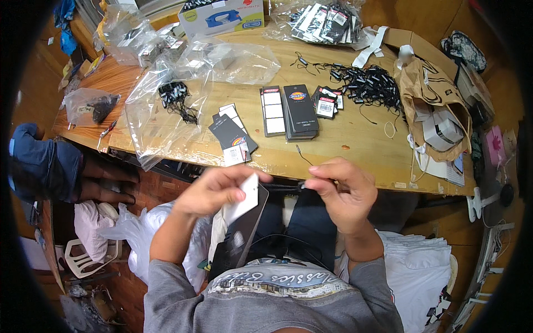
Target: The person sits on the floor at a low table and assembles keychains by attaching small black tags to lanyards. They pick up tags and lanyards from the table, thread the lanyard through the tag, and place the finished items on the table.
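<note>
Between finger and thumb, my left hand (206, 191) grips a small white hang tag (248, 201) together with a larger black hang tag (245, 230) that hangs down toward my lap. A black tag string (286, 187) stretches from the tags to my right hand (347, 194), whose thumb and fingers pinch its end. Both hands are just off the table's front edge. Ahead of them lie a few overlapping tags (233, 133), a stack of black tags (300, 108), a stack of tags with white panels (272, 114) and some small barcode tags (326, 105).
A heap of black tag strings (366, 86) lies at the right of the table (327, 150), beside a brown paper bag (438, 83). More strings (176, 97) lie by clear plastic (150, 122) at left. Behind are bagged tags (327, 22) and an iron box (222, 19). Folded white shirts (413, 266) lie lower right.
</note>
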`<state>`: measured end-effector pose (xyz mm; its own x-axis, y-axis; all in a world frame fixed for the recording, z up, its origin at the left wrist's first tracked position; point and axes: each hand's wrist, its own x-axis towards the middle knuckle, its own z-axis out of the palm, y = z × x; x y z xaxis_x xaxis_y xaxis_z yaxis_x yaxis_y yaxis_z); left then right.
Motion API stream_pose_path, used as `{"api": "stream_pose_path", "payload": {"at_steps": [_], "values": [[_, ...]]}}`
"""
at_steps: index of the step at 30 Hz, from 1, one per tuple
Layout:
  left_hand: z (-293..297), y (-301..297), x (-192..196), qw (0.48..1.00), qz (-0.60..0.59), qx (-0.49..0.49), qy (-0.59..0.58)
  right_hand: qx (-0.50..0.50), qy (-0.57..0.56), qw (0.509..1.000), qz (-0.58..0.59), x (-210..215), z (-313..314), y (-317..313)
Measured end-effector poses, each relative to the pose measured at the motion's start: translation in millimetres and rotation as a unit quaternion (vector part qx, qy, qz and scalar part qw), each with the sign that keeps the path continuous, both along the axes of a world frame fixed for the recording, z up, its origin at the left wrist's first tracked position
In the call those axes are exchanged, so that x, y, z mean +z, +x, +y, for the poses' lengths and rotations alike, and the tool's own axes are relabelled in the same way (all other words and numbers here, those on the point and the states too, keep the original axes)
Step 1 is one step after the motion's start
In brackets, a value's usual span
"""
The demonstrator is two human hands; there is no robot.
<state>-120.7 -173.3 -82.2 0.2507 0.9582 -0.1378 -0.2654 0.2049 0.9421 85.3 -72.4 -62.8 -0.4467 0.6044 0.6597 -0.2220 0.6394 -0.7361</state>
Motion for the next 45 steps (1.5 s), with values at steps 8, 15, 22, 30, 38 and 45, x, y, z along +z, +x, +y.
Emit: {"api": "stream_pose_path", "payload": {"at_steps": [8,15,22,30,38,45], "values": [[53,-46,5,0.685,0.591,0.203,0.375,-0.003,0.1,0.984,-0.146,-32,23,-40],[108,-55,2,0.778,0.576,0.112,0.226,0.014,0.102,0.874,-0.475,-11,159,-48],[189,-52,-34,0.664,0.712,0.093,0.21,0.05,0.148,0.779,-0.607,-14,186,-83],[179,-37,-34,0.684,0.605,0.272,0.304,0.0,0.041,0.911,-0.411,-14,185,-87],[165,-5,15,0.908,0.139,0.358,0.167,0.08,-0.127,0.973,-0.175,28,170,-62],[160,18,12,0.911,0.142,0.353,0.161,-0.086,-0.095,0.956,-0.265,-7,185,-34]]}}
